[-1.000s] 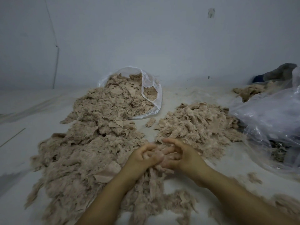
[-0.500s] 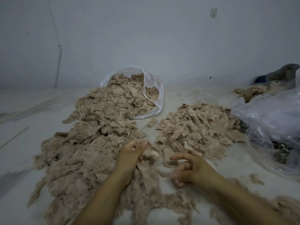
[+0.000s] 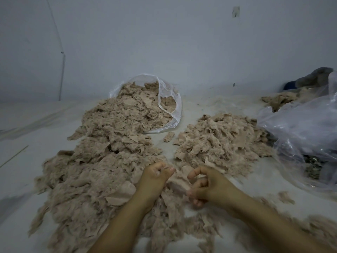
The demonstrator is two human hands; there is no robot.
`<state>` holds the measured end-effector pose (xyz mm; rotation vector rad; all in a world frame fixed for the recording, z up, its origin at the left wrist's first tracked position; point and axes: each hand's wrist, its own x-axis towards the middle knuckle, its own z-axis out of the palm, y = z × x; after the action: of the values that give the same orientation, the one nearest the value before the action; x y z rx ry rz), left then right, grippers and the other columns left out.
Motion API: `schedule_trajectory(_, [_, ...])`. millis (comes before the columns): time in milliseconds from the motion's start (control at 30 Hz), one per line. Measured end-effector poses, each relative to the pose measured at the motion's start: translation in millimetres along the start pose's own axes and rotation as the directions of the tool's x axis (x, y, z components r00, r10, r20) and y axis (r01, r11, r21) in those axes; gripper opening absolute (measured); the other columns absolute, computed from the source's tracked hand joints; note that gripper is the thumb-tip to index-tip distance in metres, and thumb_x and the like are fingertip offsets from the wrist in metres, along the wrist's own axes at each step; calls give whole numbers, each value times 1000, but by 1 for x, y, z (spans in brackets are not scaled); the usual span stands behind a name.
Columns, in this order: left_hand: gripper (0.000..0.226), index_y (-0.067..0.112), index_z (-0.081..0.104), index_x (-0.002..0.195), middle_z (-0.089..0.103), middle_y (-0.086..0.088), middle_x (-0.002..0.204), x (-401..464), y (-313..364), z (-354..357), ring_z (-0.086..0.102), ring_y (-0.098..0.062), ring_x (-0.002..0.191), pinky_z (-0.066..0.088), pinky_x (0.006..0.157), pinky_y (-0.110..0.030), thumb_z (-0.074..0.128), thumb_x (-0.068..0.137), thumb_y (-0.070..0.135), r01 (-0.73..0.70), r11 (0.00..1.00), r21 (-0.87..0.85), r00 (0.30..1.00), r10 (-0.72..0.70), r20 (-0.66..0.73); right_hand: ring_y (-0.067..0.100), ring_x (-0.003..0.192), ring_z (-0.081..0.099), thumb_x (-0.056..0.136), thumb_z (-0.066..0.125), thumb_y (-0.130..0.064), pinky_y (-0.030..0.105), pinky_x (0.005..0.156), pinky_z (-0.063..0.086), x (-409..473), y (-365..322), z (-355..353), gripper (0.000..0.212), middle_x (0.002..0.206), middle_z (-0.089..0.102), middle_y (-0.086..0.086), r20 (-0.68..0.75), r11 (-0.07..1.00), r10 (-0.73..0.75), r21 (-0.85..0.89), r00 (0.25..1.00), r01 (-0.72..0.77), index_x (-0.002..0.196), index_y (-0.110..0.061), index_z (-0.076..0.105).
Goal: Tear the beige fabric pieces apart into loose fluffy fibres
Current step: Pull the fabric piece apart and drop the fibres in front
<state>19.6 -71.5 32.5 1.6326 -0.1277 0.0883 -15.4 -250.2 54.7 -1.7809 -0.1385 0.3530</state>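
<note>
A beige fabric piece [image 3: 179, 181] stretches between my two hands, low in the middle of the view. My left hand [image 3: 155, 177] has its fingers curled around the piece's left edge. My right hand [image 3: 209, 187] pinches its right edge with curled fingers. Both hands hover just above the near end of a large heap of beige fabric pieces and fluff [image 3: 102, 161] that runs from the front left toward the back. A smaller pile of torn beige fibres [image 3: 218, 143] lies just behind my right hand.
A clear bag [image 3: 177, 106] spilling beige pieces lies on its side at the back of the large heap. A crumpled clear plastic bag [image 3: 300, 128] fills the right side, with more beige fabric [image 3: 280, 101] and a dark cloth [image 3: 319, 77] behind it. Small scraps [image 3: 286, 197] dot the white floor.
The hands were clasped together, then parted with the right one swinging out to the right. They have now come close again, with a fabric piece held between them.
</note>
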Motion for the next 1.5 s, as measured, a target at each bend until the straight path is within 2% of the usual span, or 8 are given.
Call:
schedule_trajectory(233, [20,3,69,78,65,10,68,-4,5,-1,60,-1,66,47,62,-13,68,84,22,-102,991,84,989,92,118,16,52,61,80,76,-17,25,49,51,0,1,-5,30,59,65,4,-81,999,29,-37,996,-32,103,-10,57])
schedule_trajectory(433, [20,19,69,70,62,14,59,3,1,-6,53,3,54,40,54,-12,62,89,21,-165,957,237,985,170,-2,10,43,58,89,58,6,19,44,51,22,-25,-14,6,58,64,11,-358,955,-59,250,932,157,87,1,60])
schedule_trajectory(567, [11,24,68,86,59,17,86,11,-7,-21,54,-3,86,38,76,-11,61,90,17,-292,686,666,926,377,17,16,63,65,89,66,-11,28,60,59,34,-32,-29,26,84,66,7,-520,966,-21,210,854,152,107,-13,48])
schedule_trajectory(700, [31,27,58,124,50,6,130,18,-19,-30,42,-16,123,27,108,-36,48,95,33,-133,331,934,989,113,101,5,76,61,96,52,-12,23,79,54,30,7,8,14,92,64,-5,-234,953,-233,-249,944,173,102,-18,63])
schedule_trajectory(900, [35,25,54,128,46,0,134,19,-22,-35,40,-21,126,27,109,-37,43,96,33,-6,256,967,999,45,-5,-2,86,56,94,58,-26,14,79,44,-3,36,5,14,93,64,-14,106,709,-295,-643,950,292,98,-27,71])
schedule_trajectory(1133, [25,16,67,108,65,9,107,13,-11,-21,55,-5,102,32,101,-20,45,98,22,-291,571,768,894,447,6,12,67,58,73,56,-71,25,64,45,-5,9,12,56,76,68,1,-98,920,-87,-390,991,42,80,-17,69])
schedule_trajectory(1233, [15,33,64,103,69,22,91,1,-1,-19,60,10,86,41,77,-5,51,95,33,-322,877,356,946,284,155,7,67,53,80,70,-47,27,66,45,7,13,32,35,74,62,-3,-51,881,-128,-465,990,90,82,-12,67])
schedule_trajectory(1500, [22,25,67,65,61,13,60,3,-2,-20,53,1,58,40,59,-12,66,86,18,-213,951,226,925,122,359,16,45,52,90,63,-26,26,45,42,22,22,10,21,51,59,3,-247,978,-135,124,960,170,84,-8,54])
